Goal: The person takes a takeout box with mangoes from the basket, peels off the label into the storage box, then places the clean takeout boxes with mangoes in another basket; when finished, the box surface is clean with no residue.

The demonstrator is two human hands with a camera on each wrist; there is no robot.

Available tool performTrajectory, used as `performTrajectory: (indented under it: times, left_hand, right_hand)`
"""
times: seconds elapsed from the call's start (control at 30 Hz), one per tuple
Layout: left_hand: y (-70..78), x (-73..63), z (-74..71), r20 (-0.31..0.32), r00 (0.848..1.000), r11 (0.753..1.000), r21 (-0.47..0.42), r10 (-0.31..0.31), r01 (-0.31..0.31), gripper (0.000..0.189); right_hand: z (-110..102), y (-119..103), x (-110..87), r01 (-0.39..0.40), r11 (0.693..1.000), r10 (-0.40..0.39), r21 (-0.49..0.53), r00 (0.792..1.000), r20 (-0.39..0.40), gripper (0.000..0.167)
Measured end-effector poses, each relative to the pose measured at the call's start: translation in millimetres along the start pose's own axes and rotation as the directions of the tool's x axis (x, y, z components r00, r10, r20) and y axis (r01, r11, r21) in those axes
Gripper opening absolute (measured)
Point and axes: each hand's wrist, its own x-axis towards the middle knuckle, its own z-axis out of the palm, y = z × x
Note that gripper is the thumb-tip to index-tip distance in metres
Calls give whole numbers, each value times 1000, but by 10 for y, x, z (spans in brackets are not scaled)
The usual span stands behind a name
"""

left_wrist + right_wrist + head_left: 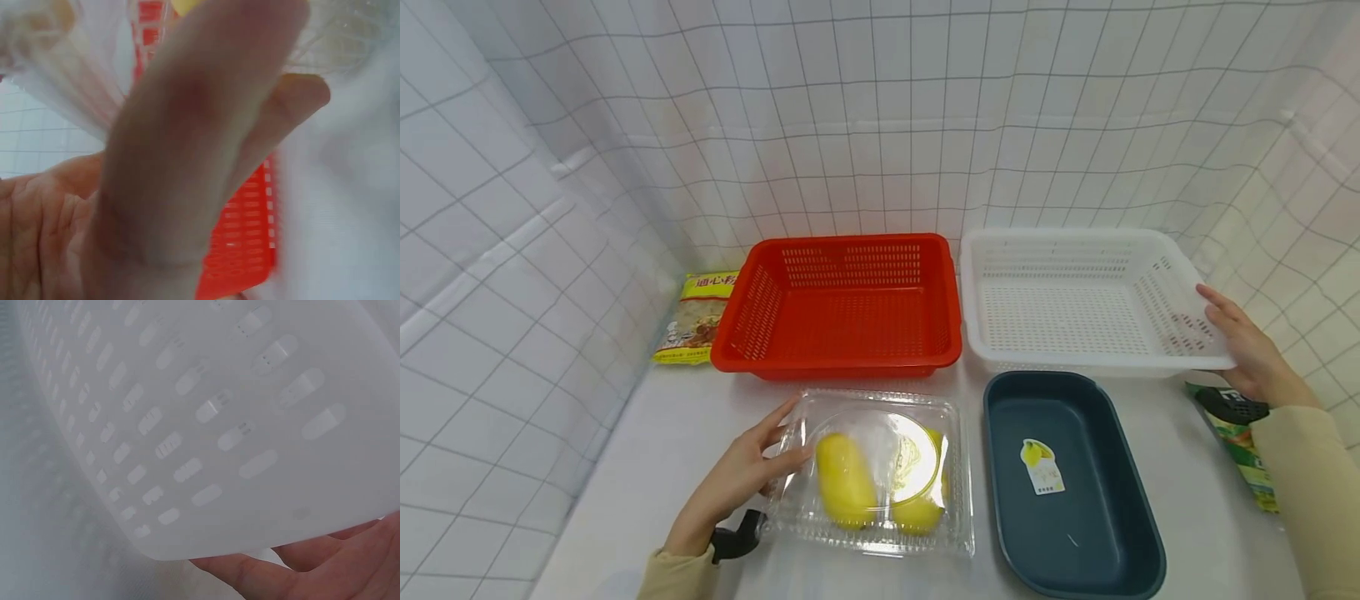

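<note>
In the head view, my left hand (741,475) is at the left side of a clear plastic clamshell box (958,500), gripping it with the thumb over that side. Inside the box lie a yellow oblong fruit-like piece (846,483) and more yellow pieces. My right hand (1251,346) lies against the right end of a white slotted basket (1045,360), fingers fairly straight. The right wrist view has the fingers (250,575) at the basket's edge, their tips partly hidden. In the left wrist view the fingers are large and blurred.
A red slotted basket (835,367) stands left of the white one. The dark blue tray (1105,500), with a lemon-printed sticker (1042,467), is at the front right. A yellow food bag (696,321) leans behind the red basket; a green packet (1243,450) lies by the right forearm.
</note>
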Motion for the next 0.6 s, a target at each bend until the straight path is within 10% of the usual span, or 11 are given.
performTrajectory:
  times: [0.3, 0.6]
  left_hand:
    - [359, -115, -121, 86, 989, 991, 42, 124, -128, 77]
    - [878, 243, -208, 131, 961, 957, 125, 245, -261, 77]
  right_hand:
    - [-19, -10, 2, 5, 999, -5, -32, 1000, -3, 56]
    - [8, -7, -12, 13, 990, -26, 138, 995, 93, 52]
